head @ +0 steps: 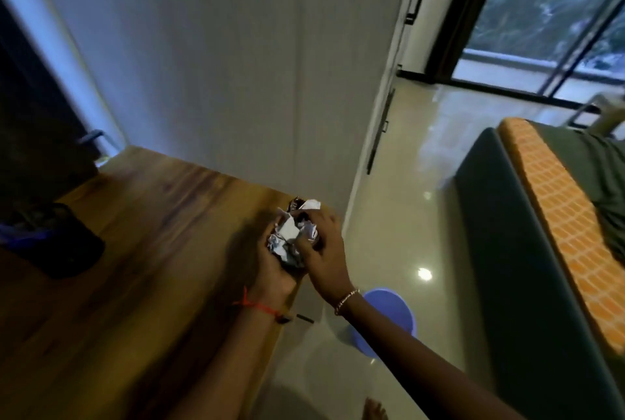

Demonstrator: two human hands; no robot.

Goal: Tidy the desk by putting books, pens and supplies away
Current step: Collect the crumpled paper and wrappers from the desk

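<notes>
A wad of crumpled white paper and wrappers [289, 240] sits between both hands over the right end of the wooden desk [142, 250]. My left hand [275, 270] cups the wad from below with curled fingers. My right hand [321, 247] covers it from the right and above, fingers curled onto the paper. A red thread is tied round the left wrist and a bracelet round the right. The whole view is blurred.
A blue plastic bin [392, 314] stands on the glossy floor just right of the desk, under my right forearm. A dark mesh holder [57, 240] sits at the desk's left. A bed with an orange checked cover [561, 216] lies to the right. A white wall backs the desk.
</notes>
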